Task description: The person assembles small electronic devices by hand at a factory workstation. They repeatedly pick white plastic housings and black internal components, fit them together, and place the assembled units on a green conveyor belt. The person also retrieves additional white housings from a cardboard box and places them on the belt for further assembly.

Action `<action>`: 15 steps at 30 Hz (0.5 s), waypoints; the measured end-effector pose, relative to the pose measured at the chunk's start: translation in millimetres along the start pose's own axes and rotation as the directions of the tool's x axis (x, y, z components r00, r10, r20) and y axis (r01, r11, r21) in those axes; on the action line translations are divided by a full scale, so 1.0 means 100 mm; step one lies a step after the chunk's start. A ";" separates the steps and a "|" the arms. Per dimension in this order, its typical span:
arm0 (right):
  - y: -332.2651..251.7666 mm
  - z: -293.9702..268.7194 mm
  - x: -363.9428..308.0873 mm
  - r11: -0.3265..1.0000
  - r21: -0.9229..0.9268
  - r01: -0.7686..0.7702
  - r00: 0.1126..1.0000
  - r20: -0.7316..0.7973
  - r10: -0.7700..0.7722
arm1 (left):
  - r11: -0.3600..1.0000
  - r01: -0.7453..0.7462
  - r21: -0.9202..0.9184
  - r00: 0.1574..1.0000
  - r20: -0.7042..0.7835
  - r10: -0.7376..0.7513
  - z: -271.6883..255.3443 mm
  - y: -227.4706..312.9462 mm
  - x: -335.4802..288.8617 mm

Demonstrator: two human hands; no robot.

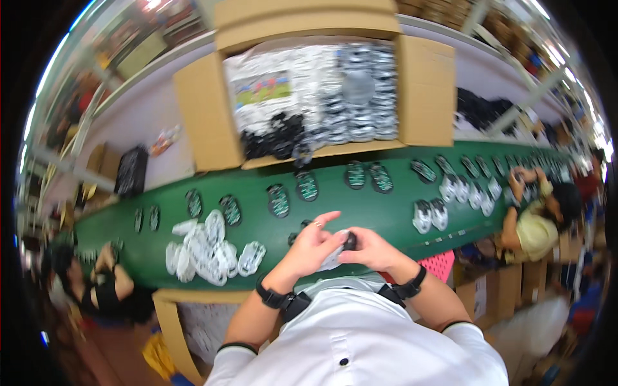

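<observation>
In the head view, the right hand pinches a small pale piece with a black end, just below the middle of the frame. The left hand meets it with index finger stretched out; whether it also grips the piece cannot be told. Below the centre, both work over the near edge of the green tabletop. A pale pile lies left of them; dark pads with green marks cross the tabletop. An open carton stands at upper centre.
</observation>
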State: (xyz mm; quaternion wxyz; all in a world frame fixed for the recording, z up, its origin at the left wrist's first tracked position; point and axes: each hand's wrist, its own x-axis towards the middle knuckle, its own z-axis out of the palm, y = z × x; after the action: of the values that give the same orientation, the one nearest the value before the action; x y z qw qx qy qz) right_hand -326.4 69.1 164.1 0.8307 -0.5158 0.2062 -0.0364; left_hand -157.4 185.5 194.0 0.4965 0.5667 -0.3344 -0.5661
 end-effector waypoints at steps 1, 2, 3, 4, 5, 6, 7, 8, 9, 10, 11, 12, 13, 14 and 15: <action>-0.03 -0.07 -0.02 0.998 -0.058 -0.005 1.000 0.004 0.005 | 1.000 0.016 0.013 1.000 -0.014 -0.016 0.08 0.07 0.04; -0.05 -0.14 -0.03 0.988 -0.155 0.012 1.000 0.012 -0.011 | 0.999 0.037 0.025 0.999 -0.037 -0.036 0.16 0.10 0.05; -0.13 -0.11 -0.07 1.000 -0.024 0.002 1.000 0.015 -0.002 | 0.999 0.012 0.033 0.994 -0.110 -0.008 0.22 0.03 0.07; -0.08 -0.17 -0.09 0.999 -0.021 0.039 0.999 0.001 -0.039 | 0.988 0.040 0.146 0.992 -0.127 -0.022 0.28 0.14 0.07; -0.03 -0.30 -0.08 0.998 -0.032 0.061 0.996 0.069 -0.059 | 0.988 0.056 0.142 0.986 -0.161 -0.033 0.36 0.18 0.08; 0.00 -0.38 -0.09 0.994 -0.078 0.078 0.992 0.108 -0.069 | 0.980 -0.014 0.199 0.982 -0.181 0.051 0.41 0.03 0.13; -0.05 -0.43 -0.13 0.996 -0.085 0.023 0.997 0.079 -0.016 | 0.964 -0.015 0.265 0.976 -0.205 0.072 0.51 0.15 0.11; 0.06 -0.56 -0.14 0.998 -0.059 0.024 0.991 0.134 -0.016 | 0.968 -0.033 0.248 0.974 -0.209 0.086 0.58 0.14 0.09; 0.04 -0.58 -0.16 0.996 -0.086 0.036 0.989 0.146 -0.023 | 0.971 -0.054 0.234 0.974 -0.202 0.102 0.65 0.12 0.11; 0.12 -0.66 -0.21 0.998 -0.044 0.035 0.992 0.122 -0.029 | 0.964 -0.015 0.267 0.984 -0.167 0.061 0.69 0.20 0.14; 0.18 -0.75 -0.24 0.999 -0.008 0.033 0.995 0.099 -0.032 | 0.960 -0.018 0.279 0.974 -0.213 0.080 0.74 0.15 0.15; 0.20 -0.82 -0.25 1.000 0.010 0.027 0.994 0.104 -0.028 | 0.958 -0.030 0.287 0.964 -0.246 0.104 0.81 0.11 0.17; 0.21 -0.87 -0.24 0.999 0.031 0.022 0.994 0.103 -0.025 | 0.954 -0.042 0.296 0.954 -0.273 0.126 0.86 0.09 0.17; 0.23 -0.91 -0.22 0.998 0.054 0.018 0.995 0.098 -0.023 | 0.947 -0.034 0.319 0.947 -0.293 0.133 0.86 0.07 0.18; 0.17 -0.88 -0.21 0.999 0.046 0.004 0.995 0.098 -0.008 | 0.923 -0.054 0.382 0.923 -0.333 0.192 0.91 0.03 0.19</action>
State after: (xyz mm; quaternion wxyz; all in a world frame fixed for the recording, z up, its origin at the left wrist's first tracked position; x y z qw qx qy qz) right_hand -382.0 8.9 121.9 0.8513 -0.4985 0.1625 -0.0181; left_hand -242.5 149.8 203.1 0.4707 0.7216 -0.3714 -0.3461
